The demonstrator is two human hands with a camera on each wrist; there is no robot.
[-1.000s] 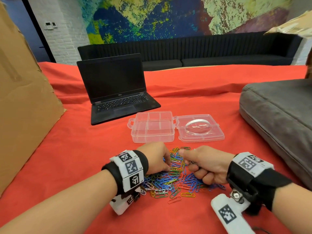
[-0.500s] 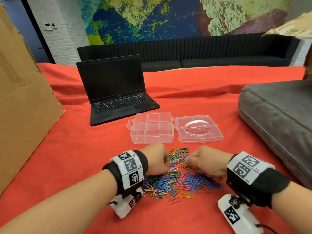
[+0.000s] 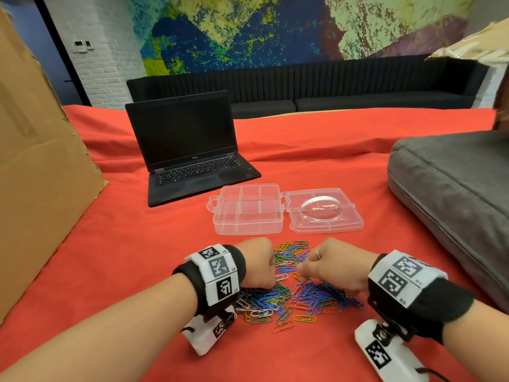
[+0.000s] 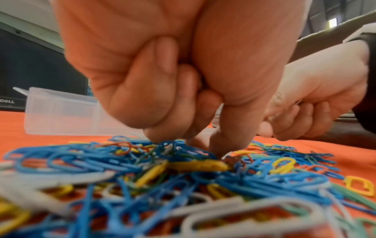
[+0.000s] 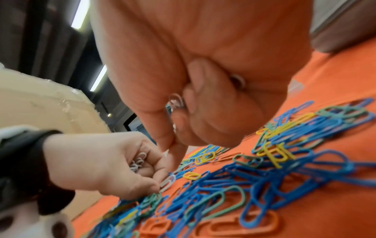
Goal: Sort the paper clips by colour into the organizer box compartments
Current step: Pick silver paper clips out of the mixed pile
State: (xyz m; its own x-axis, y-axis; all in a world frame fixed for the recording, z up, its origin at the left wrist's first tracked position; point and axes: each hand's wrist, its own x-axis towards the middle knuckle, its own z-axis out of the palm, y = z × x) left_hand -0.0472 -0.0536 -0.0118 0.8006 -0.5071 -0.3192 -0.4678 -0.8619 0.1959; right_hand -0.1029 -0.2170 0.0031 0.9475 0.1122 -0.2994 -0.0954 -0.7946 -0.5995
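Paper clips (image 3: 292, 296) (uncountable heap); left hand (image 3: 257, 264) fingers clutch white clips (image 5: 138, 161), right hand (image 3: 330, 267) fingers pinched.

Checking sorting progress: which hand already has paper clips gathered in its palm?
The left hand: white paper clips bunch inside its curled fingers; no such bunch shows in the right hand.

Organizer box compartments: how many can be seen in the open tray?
6 in the clear plastic organizer box: three along the far row, three along the near row. None hidden.
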